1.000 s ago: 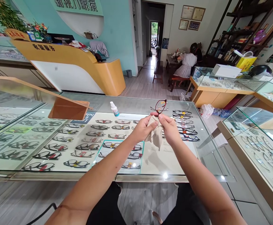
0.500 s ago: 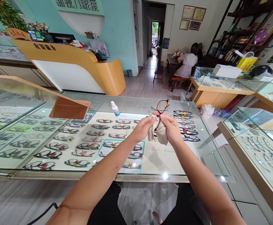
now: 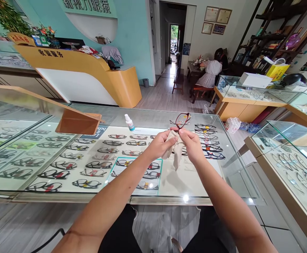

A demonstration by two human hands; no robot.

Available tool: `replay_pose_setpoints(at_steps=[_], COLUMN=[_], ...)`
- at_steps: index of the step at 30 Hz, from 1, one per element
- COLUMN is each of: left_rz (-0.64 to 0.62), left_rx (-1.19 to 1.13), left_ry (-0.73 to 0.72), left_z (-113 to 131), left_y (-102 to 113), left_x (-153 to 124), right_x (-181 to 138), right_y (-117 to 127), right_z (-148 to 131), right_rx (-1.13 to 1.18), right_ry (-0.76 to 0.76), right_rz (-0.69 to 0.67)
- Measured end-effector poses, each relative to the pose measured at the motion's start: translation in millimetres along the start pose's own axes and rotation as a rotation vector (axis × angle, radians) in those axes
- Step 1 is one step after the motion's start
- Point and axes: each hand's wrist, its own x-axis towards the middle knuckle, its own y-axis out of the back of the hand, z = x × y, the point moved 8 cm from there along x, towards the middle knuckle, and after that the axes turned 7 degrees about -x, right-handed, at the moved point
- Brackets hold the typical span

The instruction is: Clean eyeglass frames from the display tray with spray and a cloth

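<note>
A pair of dark red eyeglasses [image 3: 183, 121] is held up above the glass counter, one rim standing clear beyond my fingertips. My right hand [image 3: 192, 142] pinches the frame between thumb and fingers. From the left, my left hand [image 3: 159, 143] is closed on a beige cleaning cloth [image 3: 178, 154] against the glasses. The cloth hangs down between both hands and hides the rest of the frame. A small white spray bottle [image 3: 129, 123] stands upright on the counter, to the left beyond my hands.
Under the counter's glass top [image 3: 174, 182] lie rows of eyeglasses [image 3: 93, 164]. A wooden-framed mirror or stand [image 3: 76, 121] sits at left. More display cases [image 3: 287, 154] stand at right. Farther back, a person [image 3: 210, 72] sits at a table.
The cloth has shifted left and bunched up, with its lower end now hanging narrower. My left hand's thumb and fingers have moved over it. The glasses stay nearly in place.
</note>
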Motion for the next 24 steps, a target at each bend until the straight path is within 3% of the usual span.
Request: replay_pose_setpoints(at_steps=[4, 7, 12, 15, 21, 24], left_rz=[0.137, 0.137, -0.071, -0.140, 0.015, 0.044], left_rx=[-0.036, -0.068, -0.122, -0.060, 0.022, -0.005], left_ry=[-0.055, -0.039, 0.134, 0.114, -0.026, -0.010], left_z=[-3, -4, -6, 0, 6, 4], left_y=[1, 3, -2, -5, -3, -3], left_x=[2, 1, -7, -9, -2, -1], right_x=[0, 1, 0, 0, 1, 1], right_y=[-1, 2, 4, 3, 1, 3], right_z=[-8, -1, 10, 7, -5, -4], right_rx=[-0.036, 0.035, 0.174, 0.156, 0.005, -0.005], right_ry=[0.095, 0.034, -0.117, -0.100, 0.030, 0.041], right_rz=[0.011, 0.035, 0.032, 0.023, -0.005, 0.004])
